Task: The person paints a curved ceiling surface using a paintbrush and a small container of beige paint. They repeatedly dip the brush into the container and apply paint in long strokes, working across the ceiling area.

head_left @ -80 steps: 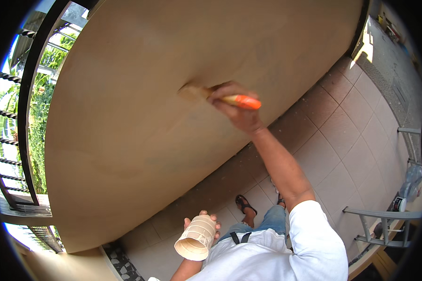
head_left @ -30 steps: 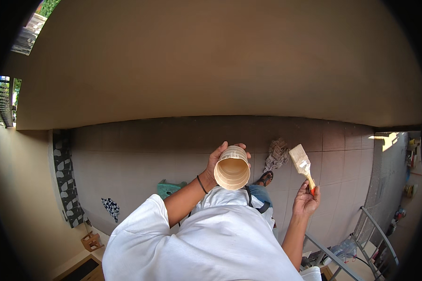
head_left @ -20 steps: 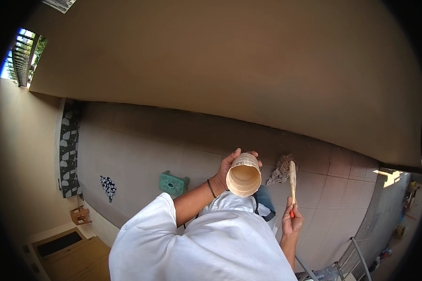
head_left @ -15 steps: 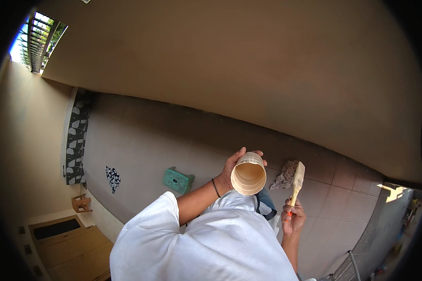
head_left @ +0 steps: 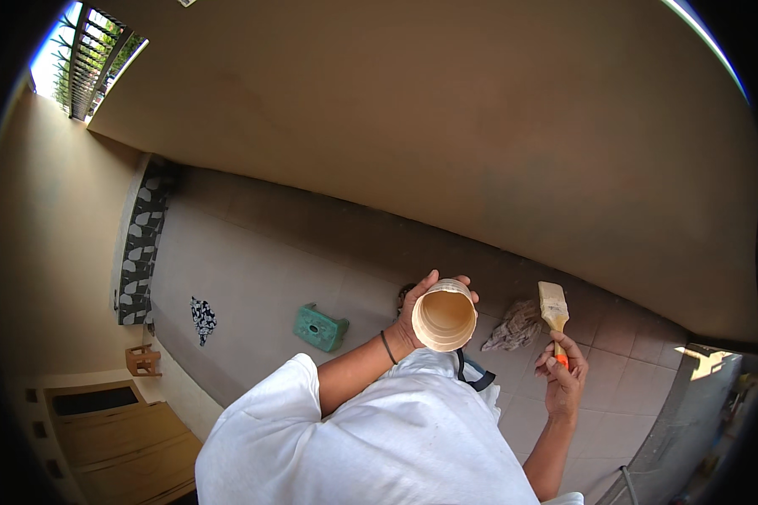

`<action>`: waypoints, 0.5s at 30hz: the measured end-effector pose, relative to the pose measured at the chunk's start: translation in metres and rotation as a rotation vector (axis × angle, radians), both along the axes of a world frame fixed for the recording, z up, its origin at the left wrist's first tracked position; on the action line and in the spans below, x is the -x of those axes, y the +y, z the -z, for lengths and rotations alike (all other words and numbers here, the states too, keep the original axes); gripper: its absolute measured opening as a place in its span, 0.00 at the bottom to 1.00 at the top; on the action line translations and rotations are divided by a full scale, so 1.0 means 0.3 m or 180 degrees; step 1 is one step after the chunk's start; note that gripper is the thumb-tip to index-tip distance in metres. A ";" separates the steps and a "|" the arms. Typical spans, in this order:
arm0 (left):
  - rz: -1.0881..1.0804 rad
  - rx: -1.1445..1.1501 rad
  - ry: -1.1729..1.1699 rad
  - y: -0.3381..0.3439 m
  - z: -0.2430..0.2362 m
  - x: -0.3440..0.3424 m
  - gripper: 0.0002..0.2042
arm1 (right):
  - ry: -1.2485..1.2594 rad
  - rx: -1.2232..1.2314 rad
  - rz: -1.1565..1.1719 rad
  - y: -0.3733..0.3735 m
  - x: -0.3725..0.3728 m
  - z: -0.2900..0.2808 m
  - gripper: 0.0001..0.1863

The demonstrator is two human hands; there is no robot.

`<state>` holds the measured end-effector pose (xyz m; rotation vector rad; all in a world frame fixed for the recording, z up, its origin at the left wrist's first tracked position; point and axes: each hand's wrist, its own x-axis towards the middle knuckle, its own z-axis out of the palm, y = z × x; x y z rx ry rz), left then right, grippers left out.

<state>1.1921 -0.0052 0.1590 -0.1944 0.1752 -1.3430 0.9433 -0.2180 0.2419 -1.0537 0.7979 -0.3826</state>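
Observation:
My left hand (head_left: pixel 412 308) is wrapped round a cream paint-stained plastic cup (head_left: pixel 445 318), its open mouth tilted toward me. Cream paint coats the inside. My right hand (head_left: pixel 565 374) grips a paintbrush (head_left: pixel 552 305) by its handle, which has an orange end. The wide bristles are loaded or stained with cream paint and point up toward the wall. The brush is apart from both the cup and the wall (head_left: pixel 446 118), a beige surface with a darker patch in its middle right.
On the tiled floor (head_left: pixel 244 252) stands a green plastic stool (head_left: pixel 320 327). A crumpled beige rag (head_left: pixel 514 326) lies by the wall's foot, and a black-and-white cloth (head_left: pixel 202 320) farther left. A small wooden stool (head_left: pixel 143 360) sits near a wooden door (head_left: pixel 126 442).
My right hand has risen and moved right with the paintbrush, turning its flat side toward me. The cup in my left hand has barely shifted.

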 end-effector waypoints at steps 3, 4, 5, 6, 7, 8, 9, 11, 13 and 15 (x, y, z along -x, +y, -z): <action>0.0086 0.0005 -0.0051 -0.007 -0.001 -0.031 0.32 | -0.0514 0.0337 -0.0036 0.048 -0.014 -0.055 0.27; 0.0135 0.0054 -0.0048 -0.009 -0.006 -0.046 0.31 | -0.0387 0.0492 0.0004 0.058 -0.003 -0.043 0.27; 0.0184 0.0103 -0.0044 -0.011 -0.011 -0.065 0.31 | -0.0259 0.0645 0.0045 0.069 -0.002 -0.039 0.27; 0.0229 0.0151 -0.0029 -0.012 -0.016 -0.076 0.31 | -0.0093 0.0855 0.0163 0.077 -0.006 -0.044 0.26; 0.0256 0.0094 -0.0043 -0.009 -0.021 -0.088 0.31 | 0.0072 0.1063 0.0279 0.085 -0.015 -0.051 0.25; 0.0280 0.0036 -0.0059 -0.003 -0.027 -0.103 0.31 | 0.0237 0.1267 0.0392 0.093 -0.026 -0.057 0.24; 0.0323 -0.0029 -0.0067 -0.004 -0.033 -0.122 0.31 | 0.0516 0.1707 0.0505 0.086 -0.024 -0.037 0.25; 0.0317 -0.0001 -0.0148 0.008 -0.039 -0.200 0.30 | 0.0977 0.2335 0.0702 0.071 -0.073 0.003 0.27; 0.0315 -0.0004 -0.0186 0.044 -0.035 -0.262 0.30 | 0.1208 0.2441 0.0974 0.099 -0.153 -0.017 0.29; 0.0283 -0.0035 -0.0183 0.076 -0.012 -0.320 0.30 | 0.1005 0.1980 0.1304 0.119 -0.234 -0.029 0.31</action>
